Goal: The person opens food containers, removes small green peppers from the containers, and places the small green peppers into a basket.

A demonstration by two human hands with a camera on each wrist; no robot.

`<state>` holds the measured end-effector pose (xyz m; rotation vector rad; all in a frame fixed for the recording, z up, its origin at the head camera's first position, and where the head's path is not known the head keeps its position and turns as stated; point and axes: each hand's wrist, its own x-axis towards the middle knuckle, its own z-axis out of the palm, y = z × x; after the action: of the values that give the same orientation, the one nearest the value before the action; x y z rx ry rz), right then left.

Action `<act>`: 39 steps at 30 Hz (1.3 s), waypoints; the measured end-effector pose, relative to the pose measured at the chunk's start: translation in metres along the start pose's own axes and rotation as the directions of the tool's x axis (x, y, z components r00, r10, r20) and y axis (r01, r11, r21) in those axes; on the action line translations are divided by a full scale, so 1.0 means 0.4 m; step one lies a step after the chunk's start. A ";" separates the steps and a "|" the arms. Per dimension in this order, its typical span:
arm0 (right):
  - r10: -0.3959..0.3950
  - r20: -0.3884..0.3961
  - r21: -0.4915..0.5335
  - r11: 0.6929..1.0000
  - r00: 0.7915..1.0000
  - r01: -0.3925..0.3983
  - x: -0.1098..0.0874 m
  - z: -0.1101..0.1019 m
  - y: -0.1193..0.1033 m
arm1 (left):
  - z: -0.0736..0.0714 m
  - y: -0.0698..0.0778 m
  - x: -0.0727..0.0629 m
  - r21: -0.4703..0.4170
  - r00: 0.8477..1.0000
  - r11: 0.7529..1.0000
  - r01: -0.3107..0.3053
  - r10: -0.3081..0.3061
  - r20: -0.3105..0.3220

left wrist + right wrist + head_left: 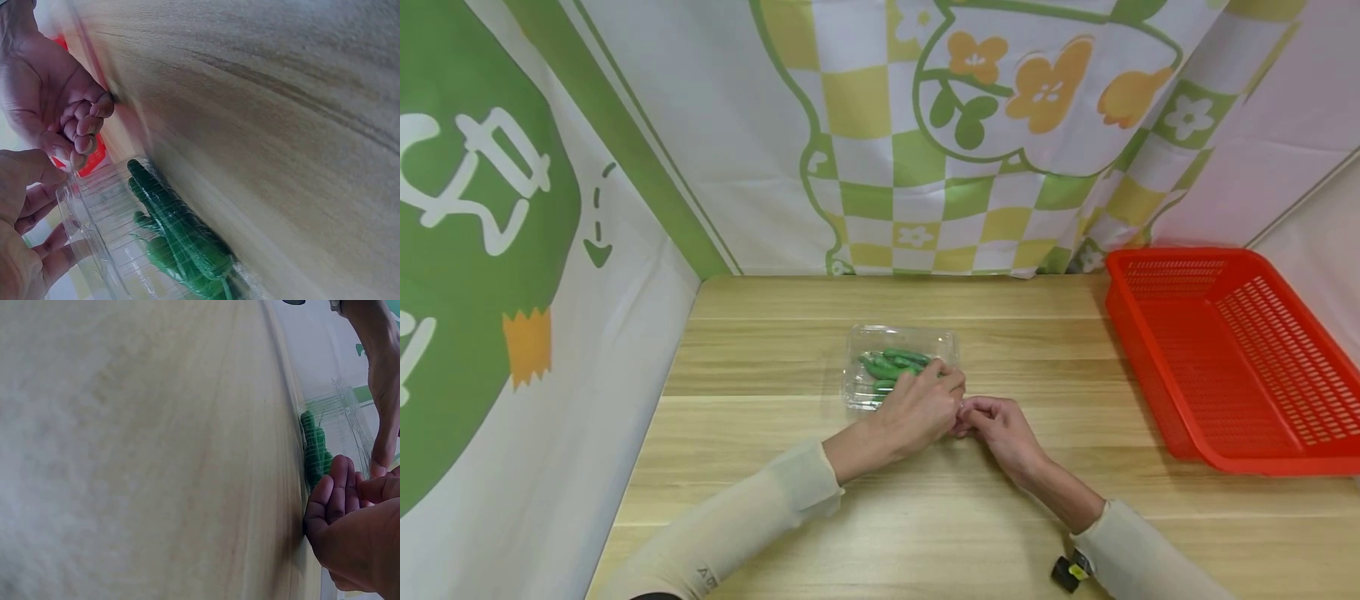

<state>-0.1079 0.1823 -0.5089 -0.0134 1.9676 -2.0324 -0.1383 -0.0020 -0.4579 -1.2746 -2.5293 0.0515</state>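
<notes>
A clear plastic box (853, 367) stands on the table with several green peppers (880, 369) inside. My left hand (921, 408) reaches over its near right side and grips the rim, thumb on one side and fingers on the other in the left wrist view. At the same corner my right hand (1003, 433) has its thumb and forefinger pinched together on the box's edge, the other fingers curled. In the right wrist view the right hand (356, 537) partly covers the peppers (315, 447). The exact spot under the fingertips is hidden.
A red plastic basket (1180, 421) with perforated sides stands at the right of the wooden table (760, 358). Behind the table hangs a checked, flowered curtain (917, 167). A small black object (1064, 575) is by the right sleeve.
</notes>
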 end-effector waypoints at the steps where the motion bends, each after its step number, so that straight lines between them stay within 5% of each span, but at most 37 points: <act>1: -0.001 0.001 0.002 1.000 1.000 0.001 0.000 0.000 0.000 | 0.000 0.000 0.000 -0.005 1.000 1.000 0.000 0.000 0.001; 12: 0.011 -0.017 -0.051 0.999 1.000 -0.012 -0.007 -0.008 -0.003 | -0.013 -0.010 0.007 -0.063 0.998 0.998 0.008 -0.012 -0.066; 39: 0.054 -0.029 -0.049 0.997 0.998 -0.056 0.001 0.004 -0.016 | -0.010 -0.006 0.000 -0.055 0.999 0.998 0.019 -0.020 -0.033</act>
<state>-0.1092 0.1809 -0.5028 0.0576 2.0125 -1.9587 -0.1388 -0.0040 -0.4536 -1.2602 -2.5305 -0.0435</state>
